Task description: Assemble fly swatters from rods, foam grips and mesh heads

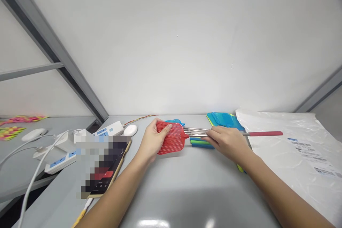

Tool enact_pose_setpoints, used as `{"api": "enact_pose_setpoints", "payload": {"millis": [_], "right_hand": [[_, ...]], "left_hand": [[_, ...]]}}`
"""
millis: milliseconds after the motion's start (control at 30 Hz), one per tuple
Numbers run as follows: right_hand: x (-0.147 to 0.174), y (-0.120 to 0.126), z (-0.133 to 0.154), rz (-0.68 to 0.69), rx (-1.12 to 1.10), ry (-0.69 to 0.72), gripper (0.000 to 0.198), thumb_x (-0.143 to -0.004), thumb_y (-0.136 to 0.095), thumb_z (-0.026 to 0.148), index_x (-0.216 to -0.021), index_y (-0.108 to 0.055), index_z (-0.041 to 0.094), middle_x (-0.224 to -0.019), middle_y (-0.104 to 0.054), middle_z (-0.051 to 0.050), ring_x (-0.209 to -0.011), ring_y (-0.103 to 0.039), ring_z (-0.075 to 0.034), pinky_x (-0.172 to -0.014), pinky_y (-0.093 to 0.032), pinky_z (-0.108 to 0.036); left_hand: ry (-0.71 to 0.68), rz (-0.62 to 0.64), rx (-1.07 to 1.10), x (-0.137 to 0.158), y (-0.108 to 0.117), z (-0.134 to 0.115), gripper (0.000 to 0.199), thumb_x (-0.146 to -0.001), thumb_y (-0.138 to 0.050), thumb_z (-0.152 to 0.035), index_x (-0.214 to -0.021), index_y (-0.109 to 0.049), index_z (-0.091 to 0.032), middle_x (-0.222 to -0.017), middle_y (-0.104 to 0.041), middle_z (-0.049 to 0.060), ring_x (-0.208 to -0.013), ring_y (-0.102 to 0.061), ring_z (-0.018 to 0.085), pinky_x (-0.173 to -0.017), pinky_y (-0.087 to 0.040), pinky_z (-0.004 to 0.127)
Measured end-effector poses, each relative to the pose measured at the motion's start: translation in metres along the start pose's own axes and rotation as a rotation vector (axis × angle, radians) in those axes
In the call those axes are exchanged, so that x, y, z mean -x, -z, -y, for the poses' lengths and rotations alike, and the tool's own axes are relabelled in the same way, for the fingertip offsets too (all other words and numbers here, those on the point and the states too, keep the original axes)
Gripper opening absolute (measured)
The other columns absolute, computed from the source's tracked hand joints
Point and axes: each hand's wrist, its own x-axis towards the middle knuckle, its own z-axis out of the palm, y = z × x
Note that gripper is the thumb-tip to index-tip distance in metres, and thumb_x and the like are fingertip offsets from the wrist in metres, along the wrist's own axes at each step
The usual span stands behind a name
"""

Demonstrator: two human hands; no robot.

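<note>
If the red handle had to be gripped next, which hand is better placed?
Probably the right hand: it holds the metal rods close to the red handle. The left hand holds the red mesh, farther from it.

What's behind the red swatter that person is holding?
The edge of a blue mesh head peeks out beyond its far side. The rest of that is covered by the red swatter, so I can't tell whether the two touch.

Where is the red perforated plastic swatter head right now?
In the head view, the red perforated plastic swatter head is below centre, in the left hand, just left of thin silver metal rods.
</note>
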Motion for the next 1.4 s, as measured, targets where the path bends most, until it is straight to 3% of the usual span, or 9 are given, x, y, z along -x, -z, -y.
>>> {"api": "enact_pose_setpoints", "payload": {"millis": [233,333,500,967,1067,1233,1400], "right_hand": [[0.001,-0.003,0.003,0.071,-0.059,-0.048,0.035,-0.097,-0.045,0.039,-0.074,-0.062,0.018,-0.065,-0.059,0.0,-0.059,-0.052,-0.011,-0.051,-0.022,-0.027],[0.002,-0.005,-0.004,0.135,-0.105,-0.115,0.028,-0.096,-0.045,0.038,-0.086,-0.064,0.021,-0.074,-0.064,-0.001,-0.064,-0.055,-0.012,-0.053,-0.026,-0.026],[0.005,-0.005,-0.028,0.112,-0.101,-0.224,0.022,-0.095,-0.049,0.035,-0.087,-0.064,0.021,-0.078,-0.065,0.0,-0.067,-0.056,-0.013,-0.056,-0.031,-0.025],[0.007,0.002,-0.033,0.013,0.02,-0.085,0.031,-0.098,-0.043,0.034,-0.08,-0.064,0.02,-0.065,-0.059,0.001,-0.058,-0.05,-0.012,-0.051,-0.022,-0.027],[0.006,0.005,-0.031,-0.012,0.037,-0.077,0.03,-0.097,-0.044,0.034,-0.08,-0.063,0.02,-0.063,-0.058,0.001,-0.056,-0.049,-0.011,-0.05,-0.02,-0.027],[0.001,-0.003,0.003,0.061,-0.045,0.017,0.031,-0.098,-0.044,0.036,-0.076,-0.059,0.019,-0.065,-0.059,0.001,-0.06,-0.053,-0.011,-0.052,-0.02,-0.028],[-0.002,-0.008,0.026,0.101,-0.055,0.016,0.028,-0.099,-0.042,0.034,-0.08,-0.057,0.019,-0.069,-0.061,0.001,-0.062,-0.055,-0.012,-0.053,-0.019,-0.029]], "left_hand": [[-0.044,0.007,-0.046,-0.003,0.004,-0.002,0.039,-0.071,-0.071,-0.049,-0.088,-0.055,-0.018,-0.081,-0.068,0.002,-0.07,-0.065,0.017,-0.061,-0.049,0.026],[-0.057,-0.027,-0.046,-0.01,0.016,-0.006,0.042,-0.069,-0.073,-0.051,-0.092,-0.058,-0.019,-0.083,-0.069,0.002,-0.07,-0.065,0.018,-0.064,-0.05,0.027],[-0.045,-0.15,-0.108,-0.022,0.041,-0.016,0.043,-0.066,-0.074,-0.052,-0.087,-0.059,-0.018,-0.078,-0.068,0.003,-0.066,-0.064,0.017,-0.06,-0.049,0.027],[0.014,-0.139,-0.085,-0.026,0.046,-0.008,0.041,-0.066,-0.075,-0.051,-0.086,-0.058,-0.019,-0.081,-0.068,0.003,-0.066,-0.065,0.018,-0.058,-0.051,0.028],[0.031,-0.134,-0.06,-0.022,0.038,-0.008,0.04,-0.068,-0.075,-0.049,-0.089,-0.057,-0.02,-0.081,-0.067,0.002,-0.064,-0.063,0.016,-0.058,-0.052,0.028],[0.02,0.038,0.012,-0.003,0.001,-0.003,0.035,-0.074,-0.071,-0.047,-0.086,-0.053,-0.02,-0.081,-0.066,0.001,-0.069,-0.064,0.015,-0.061,-0.052,0.027],[0.018,0.033,0.012,0.01,-0.017,-0.002,0.034,-0.076,-0.068,-0.048,-0.086,-0.053,-0.02,-0.077,-0.065,0.001,-0.065,-0.062,0.015,-0.057,-0.049,0.025]]}}
